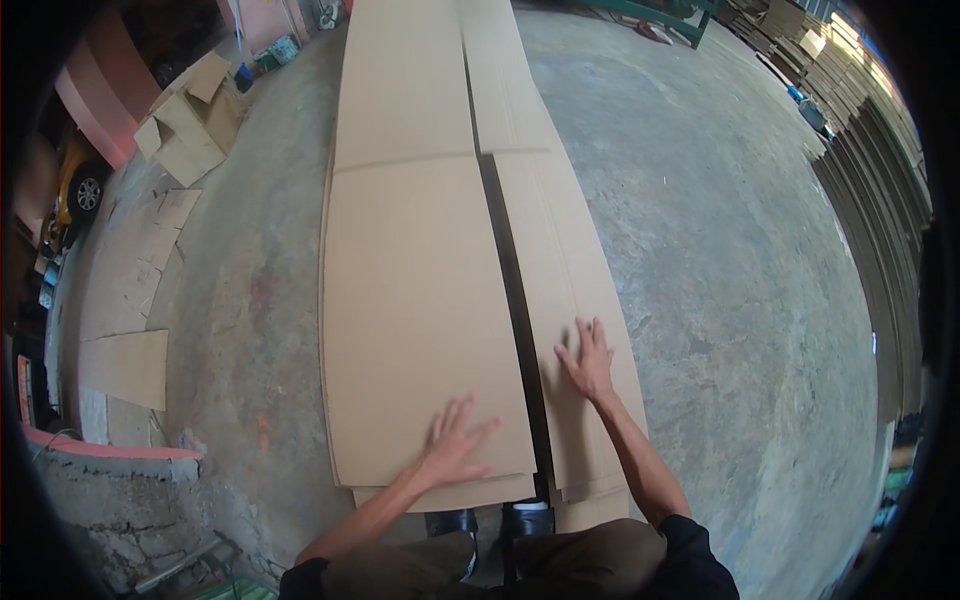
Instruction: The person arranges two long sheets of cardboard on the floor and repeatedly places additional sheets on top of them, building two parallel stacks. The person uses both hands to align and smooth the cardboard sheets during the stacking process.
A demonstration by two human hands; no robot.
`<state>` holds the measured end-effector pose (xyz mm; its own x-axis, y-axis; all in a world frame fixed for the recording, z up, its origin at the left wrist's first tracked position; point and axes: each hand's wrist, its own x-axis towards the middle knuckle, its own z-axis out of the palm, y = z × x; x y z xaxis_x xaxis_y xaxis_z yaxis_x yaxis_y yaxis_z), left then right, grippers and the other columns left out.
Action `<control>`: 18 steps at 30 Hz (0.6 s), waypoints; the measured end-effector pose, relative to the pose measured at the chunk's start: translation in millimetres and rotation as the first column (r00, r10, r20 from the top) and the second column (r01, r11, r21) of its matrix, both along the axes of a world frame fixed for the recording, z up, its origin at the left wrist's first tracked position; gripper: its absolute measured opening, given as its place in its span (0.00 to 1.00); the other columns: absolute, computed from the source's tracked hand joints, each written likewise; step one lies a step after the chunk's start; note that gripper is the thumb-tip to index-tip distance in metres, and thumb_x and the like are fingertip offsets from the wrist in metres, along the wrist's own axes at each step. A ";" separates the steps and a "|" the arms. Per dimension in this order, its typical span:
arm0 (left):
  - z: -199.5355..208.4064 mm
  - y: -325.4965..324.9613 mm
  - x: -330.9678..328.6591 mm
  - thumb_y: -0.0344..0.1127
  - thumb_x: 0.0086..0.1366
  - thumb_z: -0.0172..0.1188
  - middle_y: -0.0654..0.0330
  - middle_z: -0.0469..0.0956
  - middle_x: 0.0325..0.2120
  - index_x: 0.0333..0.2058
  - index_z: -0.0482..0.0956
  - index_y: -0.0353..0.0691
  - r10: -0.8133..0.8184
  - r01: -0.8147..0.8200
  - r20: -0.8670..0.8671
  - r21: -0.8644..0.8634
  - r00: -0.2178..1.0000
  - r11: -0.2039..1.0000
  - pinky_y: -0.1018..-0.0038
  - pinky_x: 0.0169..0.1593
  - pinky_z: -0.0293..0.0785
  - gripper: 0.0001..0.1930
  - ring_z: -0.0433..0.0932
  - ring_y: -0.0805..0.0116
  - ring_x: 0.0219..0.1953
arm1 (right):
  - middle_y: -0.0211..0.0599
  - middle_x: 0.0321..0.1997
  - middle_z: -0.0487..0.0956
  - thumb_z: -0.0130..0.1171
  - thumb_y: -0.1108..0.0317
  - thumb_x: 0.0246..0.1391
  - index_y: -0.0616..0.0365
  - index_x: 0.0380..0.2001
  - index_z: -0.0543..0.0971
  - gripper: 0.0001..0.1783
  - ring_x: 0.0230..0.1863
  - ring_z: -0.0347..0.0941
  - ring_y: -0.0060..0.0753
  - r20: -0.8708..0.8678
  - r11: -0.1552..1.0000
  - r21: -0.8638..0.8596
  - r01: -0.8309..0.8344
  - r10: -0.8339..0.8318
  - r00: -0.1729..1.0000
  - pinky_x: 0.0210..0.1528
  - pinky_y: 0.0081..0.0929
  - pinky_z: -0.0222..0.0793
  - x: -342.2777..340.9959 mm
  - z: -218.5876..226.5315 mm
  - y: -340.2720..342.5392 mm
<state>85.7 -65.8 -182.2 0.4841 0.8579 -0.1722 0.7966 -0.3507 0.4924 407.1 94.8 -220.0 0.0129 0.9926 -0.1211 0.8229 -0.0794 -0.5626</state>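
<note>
A long cardboard sheet (420, 290) stretches away from me, creased across its far part. To its right runs a narrower cardboard strip (550, 250), parted from it by a dark gap that widens toward me. My left hand (460, 440), fingers spread, is over the near part of the wide sheet; whether it touches is hard to tell. Further forward, my right hand (588, 362) is over the narrow strip with its fingers apart. Neither hand grips anything. More cardboard edges show beneath at the near end.
An open cardboard box (195, 120) stands at the far left, with flat cardboard pieces (125, 365) on the concrete floor (720, 300). Stacked cardboard sheets (875, 230) line the right side. A green metal frame (690, 25) is at the far right. My shoes (525, 518) are below the near edge.
</note>
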 end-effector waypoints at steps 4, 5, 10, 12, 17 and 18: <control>12.8 54.2 -36.2 0.56 0.61 0.75 0.39 0.36 0.82 0.79 0.61 0.64 0.293 -0.316 0.128 0.228 0.948 0.921 0.26 0.76 0.43 0.50 0.38 0.29 0.82 | 0.62 0.87 0.45 0.61 0.39 0.69 0.46 0.82 0.58 0.47 0.87 0.38 0.69 -0.009 0.944 0.330 -0.018 0.023 1.000 0.76 0.87 0.38 -20.7 59.2 24.3; 17.5 68.7 -45.4 0.55 0.61 0.75 0.39 0.37 0.82 0.79 0.61 0.64 0.358 -0.387 0.154 0.270 0.921 0.882 0.26 0.76 0.41 0.50 0.38 0.29 0.82 | 0.62 0.87 0.44 0.60 0.39 0.69 0.46 0.82 0.58 0.47 0.87 0.37 0.69 -0.002 0.929 0.370 -0.018 0.020 1.000 0.76 0.86 0.37 -24.4 69.5 33.0; -3.0 85.6 -61.1 0.66 0.64 0.68 0.39 0.35 0.82 0.79 0.60 0.66 0.460 -0.433 -0.147 0.183 0.875 0.882 0.26 0.76 0.35 0.48 0.34 0.31 0.83 | 0.61 0.88 0.43 0.53 0.34 0.70 0.44 0.83 0.55 0.48 0.87 0.35 0.69 0.322 0.958 0.235 -0.164 0.083 0.943 0.78 0.86 0.33 -22.7 17.4 47.8; -21.5 71.1 -59.4 0.70 0.65 0.65 0.41 0.35 0.83 0.79 0.60 0.68 0.430 -0.406 -0.255 0.146 0.866 0.902 0.26 0.77 0.33 0.47 0.32 0.33 0.83 | 0.61 0.88 0.43 0.49 0.31 0.70 0.44 0.83 0.55 0.48 0.87 0.35 0.70 0.384 0.958 0.180 -0.222 0.139 0.913 0.78 0.85 0.30 -22.9 -13.7 24.5; -29.2 66.2 -54.4 0.71 0.63 0.65 0.45 0.34 0.84 0.79 0.60 0.70 0.438 -0.409 -0.200 0.174 0.876 0.896 0.26 0.77 0.30 0.48 0.29 0.35 0.84 | 0.57 0.89 0.42 0.48 0.30 0.70 0.38 0.84 0.54 0.48 0.87 0.34 0.69 0.373 0.964 0.166 -0.209 0.135 0.918 0.78 0.84 0.29 -14.6 -15.3 29.6; -28.1 61.7 -55.1 0.71 0.63 0.66 0.45 0.34 0.84 0.79 0.60 0.70 0.436 -0.409 -0.207 0.160 0.876 0.898 0.26 0.77 0.30 0.48 0.29 0.35 0.84 | 0.56 0.89 0.42 0.48 0.30 0.70 0.37 0.84 0.54 0.47 0.87 0.34 0.69 0.374 0.969 0.127 -0.210 0.150 0.915 0.78 0.85 0.29 -12.9 -16.8 24.2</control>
